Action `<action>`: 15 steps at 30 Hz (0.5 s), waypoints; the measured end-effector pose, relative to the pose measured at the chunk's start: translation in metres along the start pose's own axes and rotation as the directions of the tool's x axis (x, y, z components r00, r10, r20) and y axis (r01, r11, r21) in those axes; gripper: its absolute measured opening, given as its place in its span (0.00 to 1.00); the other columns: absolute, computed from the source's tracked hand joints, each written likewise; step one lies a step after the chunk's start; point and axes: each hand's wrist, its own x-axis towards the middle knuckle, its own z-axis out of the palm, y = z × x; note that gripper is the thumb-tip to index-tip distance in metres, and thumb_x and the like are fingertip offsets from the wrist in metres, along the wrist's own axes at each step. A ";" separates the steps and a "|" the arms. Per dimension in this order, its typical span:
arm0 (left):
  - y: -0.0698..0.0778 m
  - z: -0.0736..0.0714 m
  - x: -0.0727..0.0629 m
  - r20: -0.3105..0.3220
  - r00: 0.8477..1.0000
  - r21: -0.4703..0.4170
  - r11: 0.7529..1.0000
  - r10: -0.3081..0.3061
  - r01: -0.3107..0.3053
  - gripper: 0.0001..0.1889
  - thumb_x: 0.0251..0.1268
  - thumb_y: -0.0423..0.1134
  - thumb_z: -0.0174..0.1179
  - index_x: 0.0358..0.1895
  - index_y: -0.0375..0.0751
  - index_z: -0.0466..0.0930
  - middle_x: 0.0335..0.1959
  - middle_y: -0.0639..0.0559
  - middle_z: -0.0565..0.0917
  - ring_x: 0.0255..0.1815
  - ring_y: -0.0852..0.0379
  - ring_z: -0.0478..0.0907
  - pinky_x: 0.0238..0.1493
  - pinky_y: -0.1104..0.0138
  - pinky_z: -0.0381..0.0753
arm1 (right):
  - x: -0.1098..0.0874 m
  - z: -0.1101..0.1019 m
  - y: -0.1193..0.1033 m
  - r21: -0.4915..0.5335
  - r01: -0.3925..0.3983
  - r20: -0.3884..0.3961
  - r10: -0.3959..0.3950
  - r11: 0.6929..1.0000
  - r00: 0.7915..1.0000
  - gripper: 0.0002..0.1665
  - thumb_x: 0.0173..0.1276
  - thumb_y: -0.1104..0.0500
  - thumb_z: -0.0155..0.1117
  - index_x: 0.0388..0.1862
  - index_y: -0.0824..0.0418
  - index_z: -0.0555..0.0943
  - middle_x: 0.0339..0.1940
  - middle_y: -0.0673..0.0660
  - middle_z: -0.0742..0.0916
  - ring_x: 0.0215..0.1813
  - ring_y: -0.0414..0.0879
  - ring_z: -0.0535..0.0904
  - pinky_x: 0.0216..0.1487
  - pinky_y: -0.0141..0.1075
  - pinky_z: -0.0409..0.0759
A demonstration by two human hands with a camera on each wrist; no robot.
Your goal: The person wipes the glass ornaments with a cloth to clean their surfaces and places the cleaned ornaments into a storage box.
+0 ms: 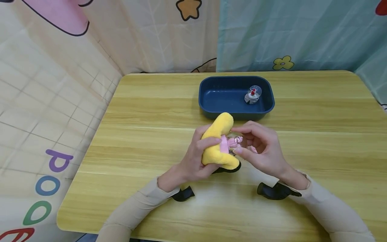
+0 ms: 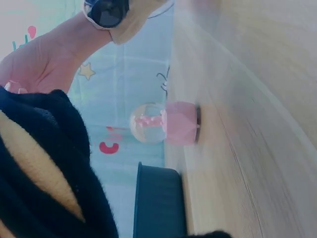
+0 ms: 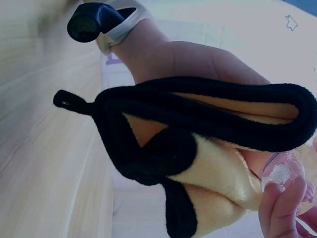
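In the head view my left hand [image 1: 193,159] grips a yellow plush cloth [image 1: 223,122] with black edging. The cloth is bunched round the pink base [image 1: 224,144] of a small snow globe. Thumb and fingers of my right hand [image 1: 266,148] pinch the globe's clear dome [image 1: 237,140], with a pink figure inside. In the right wrist view the cloth's black border [image 3: 208,106] and hanging loop hide much of the left hand. Another snow globe [image 2: 181,123], also with a pink base, stands upright on the table in the left wrist view.
A dark blue basin [image 1: 217,107] stands at the back of the wooden table [image 1: 145,134]. Inside it, towards the right, is a snow globe [image 1: 252,97] with a whitish base and a red detail. Patterned curtains [image 1: 284,33] hang behind the table.
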 end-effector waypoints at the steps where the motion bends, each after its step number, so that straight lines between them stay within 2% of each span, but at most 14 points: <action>1: 0.001 0.000 0.001 -0.006 1.000 -0.013 1.000 -0.016 0.016 0.21 0.69 0.52 0.47 0.51 0.39 0.59 0.50 0.31 0.65 0.52 0.43 0.65 0.53 0.57 0.70 | 0.000 0.001 0.000 0.005 0.014 -0.004 -0.014 1.000 1.000 0.20 0.54 0.74 0.67 0.47 0.77 0.77 0.39 0.51 0.83 0.31 0.38 0.75 0.32 0.22 0.78; 7: 0.008 -0.001 0.004 -0.015 0.990 -0.118 0.983 -0.143 0.141 0.24 0.68 0.55 0.49 0.51 0.37 0.59 0.50 0.32 0.65 0.51 0.43 0.67 0.51 0.60 0.72 | 0.000 0.004 -0.002 -0.053 0.079 -0.012 -0.080 0.995 0.997 0.24 0.55 0.64 0.71 0.48 0.75 0.77 0.39 0.54 0.82 0.32 0.39 0.73 0.29 0.22 0.75; 15: 0.009 -0.002 0.005 -0.021 0.980 -0.202 0.961 -0.197 0.189 0.26 0.68 0.56 0.48 0.51 0.35 0.59 0.50 0.32 0.65 0.50 0.43 0.67 0.48 0.63 0.73 | 0.002 0.006 0.001 -0.137 0.246 -0.002 -0.249 0.959 0.968 0.28 0.56 0.58 0.71 0.43 0.82 0.76 0.42 0.57 0.82 0.34 0.40 0.73 0.33 0.21 0.76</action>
